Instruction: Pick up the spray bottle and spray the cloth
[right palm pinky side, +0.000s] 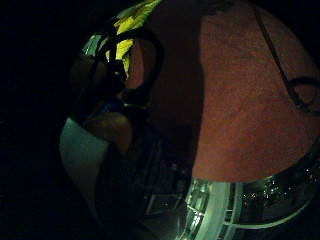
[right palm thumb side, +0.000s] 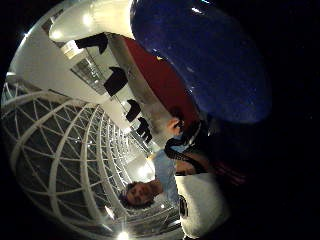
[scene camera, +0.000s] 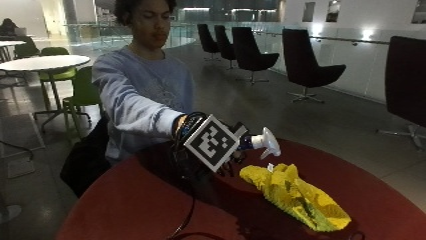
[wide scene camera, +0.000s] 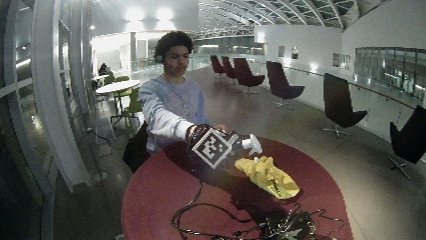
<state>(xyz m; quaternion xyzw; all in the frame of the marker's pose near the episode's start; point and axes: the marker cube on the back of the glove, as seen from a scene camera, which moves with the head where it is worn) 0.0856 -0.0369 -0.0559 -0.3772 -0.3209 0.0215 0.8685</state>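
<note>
Round red table (scene camera: 133, 200) w/ yellow cloth (scene camera: 296, 197), dim atrium; fingers (scene camera: 229, 167) grasping spray bottle (scene camera: 263, 142)

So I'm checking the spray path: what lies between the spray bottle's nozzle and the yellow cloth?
Nothing: in the outside view the spray bottle hangs above the yellow cloth, only air between.

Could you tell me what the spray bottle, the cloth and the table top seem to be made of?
Spray bottle: likely plastic; glossy blue body with highlights in the thumb-side palm view, smooth white spray head. Cloth: soft yellow fabric, matte and crumpled into folds. Table top: red, faintly speckled and slightly reflective; possibly laminate, though I cannot tell for sure.
</note>
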